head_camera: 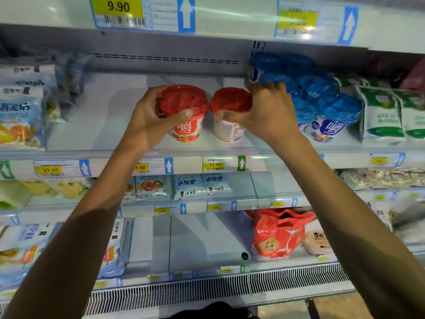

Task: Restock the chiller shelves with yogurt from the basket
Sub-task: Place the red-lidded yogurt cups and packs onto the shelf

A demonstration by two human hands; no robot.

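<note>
Two red-lidded yogurt cups are held side by side over the white chiller shelf (96,125). My left hand (151,118) grips the left yogurt cup (186,111) round its lid, thumb across the front. My right hand (266,116) grips the right yogurt cup (227,116) from its right side. Whether the cups touch the shelf I cannot tell. Both arms reach up from below. The basket is not in view.
Blue-lidded yogurt cups (322,100) are stacked right of my right hand, green-and-white pouches (386,113) beyond them. Bagged products (20,111) fill the shelf's left end. Lower shelves hold more packs and a red bag (278,233). Price tags (213,164) line the shelf edges.
</note>
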